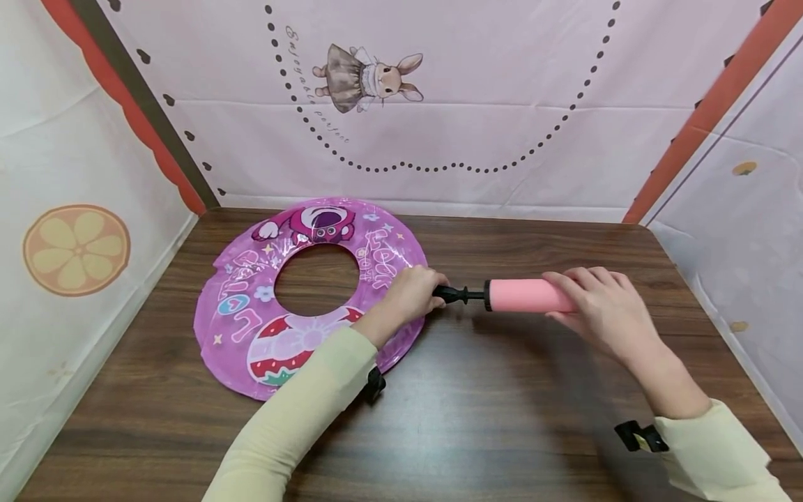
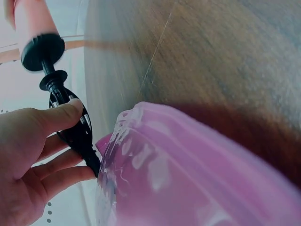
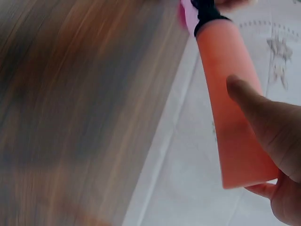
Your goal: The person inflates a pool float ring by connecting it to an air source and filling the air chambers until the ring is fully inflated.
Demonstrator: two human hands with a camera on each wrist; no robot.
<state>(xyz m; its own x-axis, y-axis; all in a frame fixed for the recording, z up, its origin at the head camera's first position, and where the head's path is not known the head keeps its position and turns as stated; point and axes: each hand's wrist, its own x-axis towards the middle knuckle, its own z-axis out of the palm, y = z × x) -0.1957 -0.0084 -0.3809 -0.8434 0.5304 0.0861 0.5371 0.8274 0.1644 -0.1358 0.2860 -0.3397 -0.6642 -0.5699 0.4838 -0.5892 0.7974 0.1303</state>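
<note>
A hand pump with a pink barrel (image 1: 527, 295) and a black end piece (image 1: 463, 295) lies crosswise between my hands, above the tabletop. My right hand (image 1: 605, 307) grips the barrel near its far right end, thumb along the side in the right wrist view. With thumb and fingers, my left hand (image 1: 414, 289) pinches the black end piece (image 2: 77, 125). Beneath and beside that hand lies a purple printed swim ring (image 1: 216, 328), its left edge wrinkled. In the left wrist view the ring's edge (image 2: 155, 155) comes right up to the tip of the black piece.
The dark wood-grain table (image 1: 452, 425) ends at a pink printed cloth backdrop (image 1: 489, 84). A white cloth wall (image 1: 50, 348) runs along the left side, another (image 1: 746, 230) along the right. Cream sleeves cover both forearms, with black wrist mounts at the cuffs.
</note>
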